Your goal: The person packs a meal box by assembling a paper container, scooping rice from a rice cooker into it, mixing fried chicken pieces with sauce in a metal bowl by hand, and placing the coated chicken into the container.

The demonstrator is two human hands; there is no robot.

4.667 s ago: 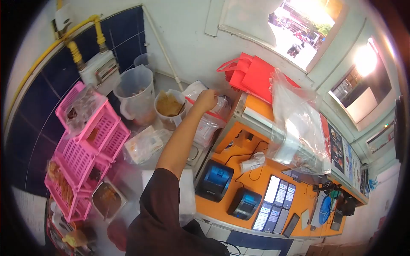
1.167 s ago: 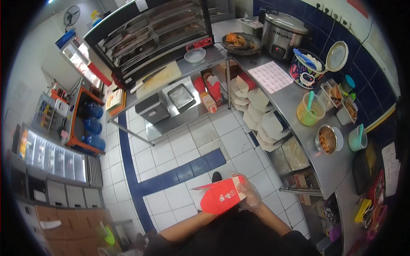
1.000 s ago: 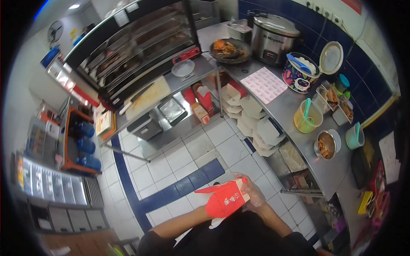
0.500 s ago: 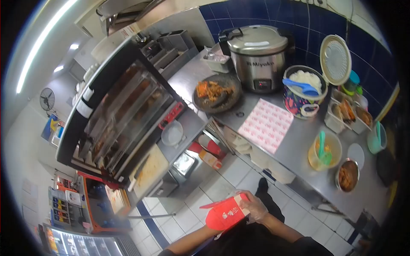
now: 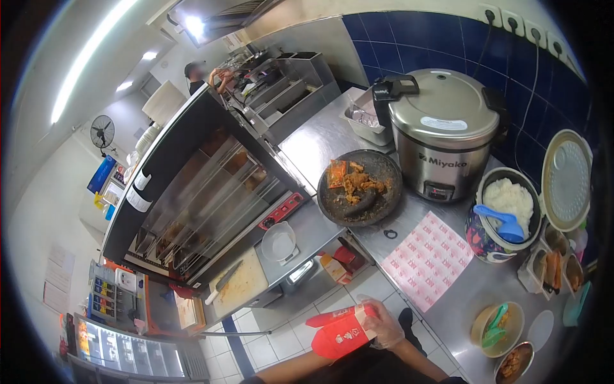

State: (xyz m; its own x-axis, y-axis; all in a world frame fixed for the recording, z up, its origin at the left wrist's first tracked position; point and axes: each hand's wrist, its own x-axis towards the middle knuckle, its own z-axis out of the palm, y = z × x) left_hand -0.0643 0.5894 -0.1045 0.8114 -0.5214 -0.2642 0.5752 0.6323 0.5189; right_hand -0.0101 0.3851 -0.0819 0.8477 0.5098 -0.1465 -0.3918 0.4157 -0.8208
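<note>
As the R forearm angles up & left from the bottom edge, its R hand, in a clear plastic glove, is clamped on the R end of a red box, fingers bent round the pale end panel. L forearm comes in from the lower L, slanting up to the box's near side; L hand is hidden behind the box, so can't tell its grip or whether the hands touch. Box is tilted, w/ flaps pointing L, held above the floor, on the near L side of the printed sheet. Sheet lies on the steel counter. Beyond sheet: big cooker, lid down; far L of sheet: dark stone dish w/ reddish-brown food. Just R of sheet: open rice pot, blue scoop on the rice. Near R of sheet: yellowish tub w/ green spoon, metal bowl of food next to it. Well L of sheet, past the box: cutting board w/ knife, plus display cabinet. Co-worker stands far off, upper L of sheet, arms raised, hands apart from the wearer's
</note>
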